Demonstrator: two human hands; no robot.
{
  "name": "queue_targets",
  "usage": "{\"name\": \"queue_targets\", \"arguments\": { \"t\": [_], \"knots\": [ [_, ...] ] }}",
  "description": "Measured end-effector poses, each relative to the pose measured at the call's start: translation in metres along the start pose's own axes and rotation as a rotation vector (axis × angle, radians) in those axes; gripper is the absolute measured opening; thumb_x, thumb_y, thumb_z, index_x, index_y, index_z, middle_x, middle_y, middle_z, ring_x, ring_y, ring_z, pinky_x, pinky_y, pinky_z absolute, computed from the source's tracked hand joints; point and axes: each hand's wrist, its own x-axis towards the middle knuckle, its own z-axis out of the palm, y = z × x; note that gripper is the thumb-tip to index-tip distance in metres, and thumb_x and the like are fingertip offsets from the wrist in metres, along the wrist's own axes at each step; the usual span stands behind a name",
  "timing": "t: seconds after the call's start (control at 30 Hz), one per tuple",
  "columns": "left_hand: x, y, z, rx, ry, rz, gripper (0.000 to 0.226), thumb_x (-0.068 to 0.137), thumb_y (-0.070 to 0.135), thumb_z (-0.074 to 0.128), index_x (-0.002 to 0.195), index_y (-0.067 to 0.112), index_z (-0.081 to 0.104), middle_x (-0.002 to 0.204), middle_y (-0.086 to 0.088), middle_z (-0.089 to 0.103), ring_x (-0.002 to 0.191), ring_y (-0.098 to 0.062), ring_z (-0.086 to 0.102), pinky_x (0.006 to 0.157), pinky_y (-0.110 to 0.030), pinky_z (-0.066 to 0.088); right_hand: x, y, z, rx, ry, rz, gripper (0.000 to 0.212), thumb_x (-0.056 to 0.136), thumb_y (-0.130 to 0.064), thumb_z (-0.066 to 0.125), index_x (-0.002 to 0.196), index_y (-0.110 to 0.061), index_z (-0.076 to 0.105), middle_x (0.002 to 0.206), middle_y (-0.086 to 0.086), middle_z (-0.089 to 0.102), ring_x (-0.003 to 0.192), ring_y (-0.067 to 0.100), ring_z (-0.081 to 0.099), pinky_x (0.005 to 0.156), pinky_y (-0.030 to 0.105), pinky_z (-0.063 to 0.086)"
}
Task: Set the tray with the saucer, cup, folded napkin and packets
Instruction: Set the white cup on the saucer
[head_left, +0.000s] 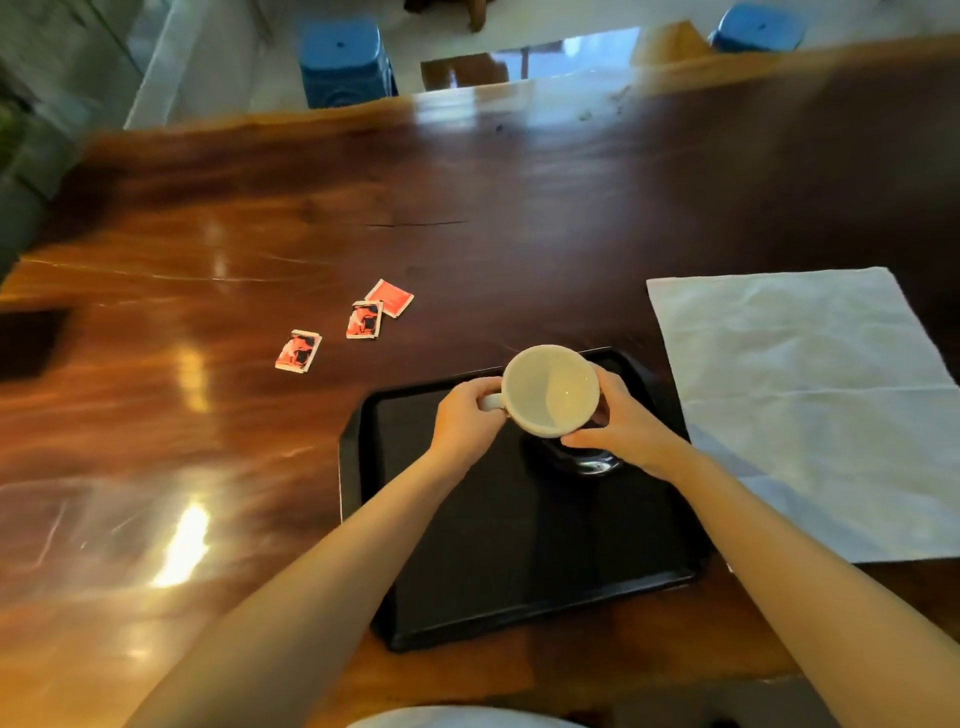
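The white cup is held between both hands above the black tray. The left hand is closed on the handle, and the right hand is curled round the opposite wall, fingertips under the lower edge. The cup appears empty. Just beneath it a dark, glossy saucer is seen on the tray (its outline is hard to separate from the tray surface); whether the cup touches it cannot be told. The cup is judged rigid, glazed, fairly light and breakable, so the handle with a steadying hand on the wall is considered the sound hold. To the right, the white napkin is laid open and unfolded on the wooden table. Three red packets are left well apart from the tray, to its far left.
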Motion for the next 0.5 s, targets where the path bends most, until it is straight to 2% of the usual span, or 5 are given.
{"name": "queue_targets", "arguments": {
  "t": [0.1,0.2,0.5],
  "knots": [
    [0.001,0.006,0.026,0.024,0.008,-0.011,0.039,0.084,0.004,0.060,0.120,0.020,0.063,0.119,0.001,0.065,0.109,-0.015,0.057,0.092,-0.030,0.046,-0.003,0.014,-0.023,0.056,-0.035,0.019,0.088,0.074,0.000,0.074,0.141,-0.027,0.023,0.141,0.000,0.032,0.126,0.014,0.039,0.101,0.029,0.039],
    [0.002,0.010,0.047,0.027,0.006,-0.041,0.037,0.085,0.006,0.062,0.119,0.019,0.064,0.115,0.000,0.067,0.103,-0.012,0.058,0.088,-0.026,0.045,-0.004,0.027,-0.039,0.088,-0.045,0.044,0.084,0.076,0.001,0.072,0.140,-0.027,0.026,0.131,-0.005,0.039,0.120,0.011,0.042,0.103,0.033,0.039],
    [0.005,0.010,0.077,0.142,0.053,-0.083,0.034,0.089,0.005,0.054,0.118,0.019,0.065,0.111,-0.001,0.068,0.093,-0.008,0.053,0.077,-0.024,0.040,0.001,0.056,-0.047,0.030,-0.044,0.013,0.081,0.076,0.002,0.071,0.138,-0.024,0.027,0.130,-0.007,0.036,0.122,0.010,0.036,0.099,0.026,0.036]
  ]
}}
